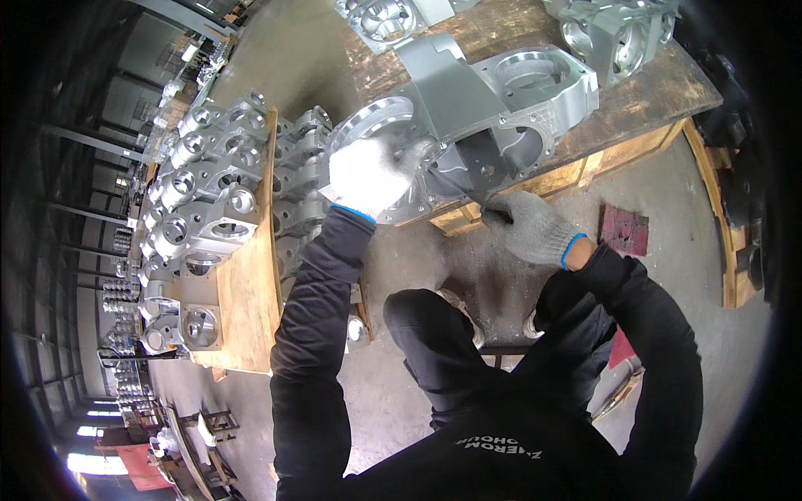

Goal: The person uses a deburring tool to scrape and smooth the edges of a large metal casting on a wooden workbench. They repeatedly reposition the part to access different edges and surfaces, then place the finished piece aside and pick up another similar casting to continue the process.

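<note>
A worker's gloved right hand (535, 231) closes around a thin dark tool (452, 184) angled at a grey metal part (459, 96), set by the near edge of a wooden table (643, 104), seemingly for easy reach. The left hand (368, 175) lies against it, apparently for steadiness; its finger grip is unclear. Beyond, similar castings (196, 184) crowd a wooden board (246, 309).

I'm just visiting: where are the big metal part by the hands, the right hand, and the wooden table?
Metal part (459, 100): head view, its flat grey face.
Right hand (535, 230): head view, the gloved back.
Wooden table (632, 117): head view, its bare top.
</note>
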A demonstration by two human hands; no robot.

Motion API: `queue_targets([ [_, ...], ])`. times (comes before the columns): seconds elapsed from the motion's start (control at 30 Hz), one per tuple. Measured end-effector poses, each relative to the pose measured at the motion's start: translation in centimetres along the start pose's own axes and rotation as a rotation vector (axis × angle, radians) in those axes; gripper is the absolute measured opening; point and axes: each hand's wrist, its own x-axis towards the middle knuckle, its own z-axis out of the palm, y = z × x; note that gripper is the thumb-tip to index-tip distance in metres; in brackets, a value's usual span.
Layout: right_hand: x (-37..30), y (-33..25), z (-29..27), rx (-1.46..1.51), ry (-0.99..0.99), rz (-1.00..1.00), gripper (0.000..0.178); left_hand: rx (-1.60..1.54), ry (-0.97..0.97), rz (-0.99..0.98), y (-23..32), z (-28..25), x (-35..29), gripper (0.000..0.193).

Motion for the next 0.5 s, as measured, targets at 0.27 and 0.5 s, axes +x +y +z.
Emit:
queue_targets([
  [0.27,-1.2,-1.7,-2.0,0.188,-0.179,0.241,0.041,0.058,0.146,0.104,0.3,0.1,0.3,0.05],
  [0.5,-0.9,-1.7,-0.6,0.186,-0.06,0.031,0.039,0.07,0.019,0.027,-0.3,0.3,0.1,0.051],
])
